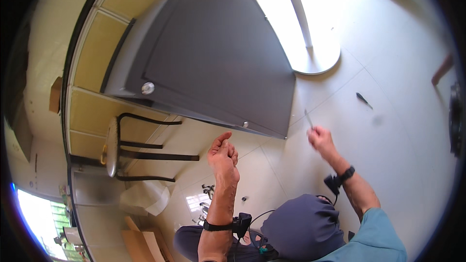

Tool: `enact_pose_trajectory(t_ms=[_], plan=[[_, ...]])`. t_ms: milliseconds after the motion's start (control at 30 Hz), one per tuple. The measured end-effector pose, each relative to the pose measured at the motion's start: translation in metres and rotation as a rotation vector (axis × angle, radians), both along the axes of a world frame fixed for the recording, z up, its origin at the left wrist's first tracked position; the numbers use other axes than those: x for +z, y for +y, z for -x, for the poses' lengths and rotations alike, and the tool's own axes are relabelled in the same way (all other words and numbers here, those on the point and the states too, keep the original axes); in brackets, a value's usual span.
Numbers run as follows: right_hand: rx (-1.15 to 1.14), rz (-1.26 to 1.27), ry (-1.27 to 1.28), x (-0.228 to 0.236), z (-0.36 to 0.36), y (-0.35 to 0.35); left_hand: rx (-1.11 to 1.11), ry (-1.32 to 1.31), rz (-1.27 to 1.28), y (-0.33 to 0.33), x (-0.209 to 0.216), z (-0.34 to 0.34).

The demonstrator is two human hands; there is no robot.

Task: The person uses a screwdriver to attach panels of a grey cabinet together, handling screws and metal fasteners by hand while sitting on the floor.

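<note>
A large dark grey cabinet (pixel 218 53) with round silver knobs (pixel 147 88) fills the upper middle. Just below its near edge is my left hand (pixel 223 155), its fingers curled and pinched together; whatever they hold, if anything, is too small to make out. My right hand (pixel 320 140), slightly blurred, is closed on a thin tool with a slim shaft (pixel 307 115), which points up and away from the fist beside the cabinet's right corner. The tool's handle is hidden in the fist. Farther right, a dark, slim pointed tool (pixel 363 100) lies on the tiled floor.
A round white base (pixel 318 65) with a pole stands beyond the cabinet. To the left is a stool (pixel 112 145) with black legs. Lower left are a white plastic bag (pixel 145 198), a cardboard box (pixel 141 245), and several small dark metal parts (pixel 208 191) on the floor.
</note>
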State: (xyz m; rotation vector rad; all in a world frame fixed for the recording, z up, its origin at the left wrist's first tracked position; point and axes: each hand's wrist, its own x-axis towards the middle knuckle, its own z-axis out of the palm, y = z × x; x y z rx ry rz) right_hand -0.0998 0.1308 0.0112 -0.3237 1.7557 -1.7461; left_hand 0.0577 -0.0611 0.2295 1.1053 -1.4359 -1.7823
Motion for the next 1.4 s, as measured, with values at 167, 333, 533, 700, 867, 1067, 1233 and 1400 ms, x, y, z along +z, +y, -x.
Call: enact_pose_trajectory(t_ms=[167, 333, 533, 700, 867, 1067, 1233, 1400], plan=[[-0.208, 0.225, 0.072, 0.068, 0.124, -0.04, -0.029, -0.007, 0.34, 0.029, -0.023, 0.014], [-0.107, 0.197, 0.128, 0.117, 0.19, -0.11, -0.11, -0.3, 0.63, 0.041, -0.029, 0.034], [-0.129, 0.26, 0.037, 0.112, 0.201, -0.157, -0.101, -0.342, 0.82, 0.038, -0.047, 0.051], [-0.075, 0.234, 0.044, 0.105, 0.196, -0.151, -0.156, -0.463, 0.993, 0.04, -0.032, 0.044], [-0.081, 0.194, 0.12, 0.101, 0.172, -0.133, -0.129, -0.49, 1.012, 0.034, -0.047, 0.015], [0.01, 0.199, 0.114, 0.109, 0.114, -0.11, 0.171, -0.316, 0.825, 0.027, -0.059, -0.039], [0.14, 0.153, 0.106, 0.115, 0.076, -0.083, 0.312, -0.132, 0.701, 0.01, -0.059, -0.082], [0.238, 0.182, 0.124, 0.115, 0.04, -0.063, 0.414, -0.164, 0.667, -0.023, -0.07, -0.121]])
